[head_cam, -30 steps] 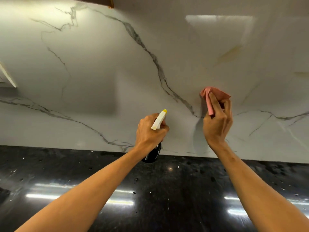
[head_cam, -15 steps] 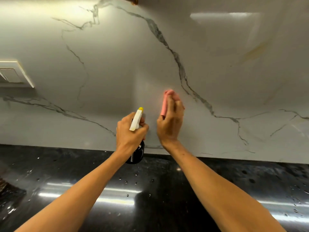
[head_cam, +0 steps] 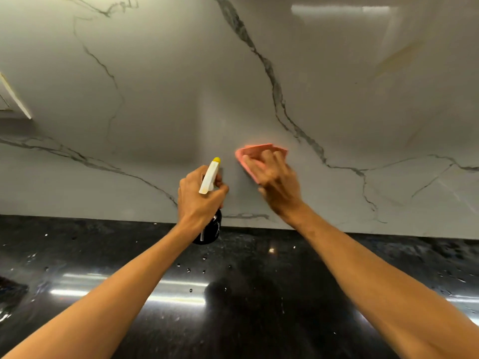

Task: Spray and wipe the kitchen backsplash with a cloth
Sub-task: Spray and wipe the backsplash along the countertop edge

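Observation:
The backsplash (head_cam: 160,86) is glossy white marble with dark grey veins, filling the upper view. My left hand (head_cam: 198,200) grips a spray bottle (head_cam: 210,177) with a white trigger head, yellow nozzle tip and black body, held upright just above the counter's back edge. My right hand (head_cam: 277,182) presses a folded pink cloth (head_cam: 252,152) against the backsplash, just right of the bottle's nozzle; its fingers lie over the cloth and hide the cloth's lower part.
A polished black countertop (head_cam: 246,294) with scattered water droplets runs below the backsplash. A white switch or socket plate (head_cam: 13,104) sits on the wall at the far left edge. A yellowish stain (head_cam: 396,58) marks the upper right marble.
My right hand swept the pink cloth leftward across the marble toward the bottle, and now the cloth lies flatter under my fingers. The left hand keeps holding the bottle.

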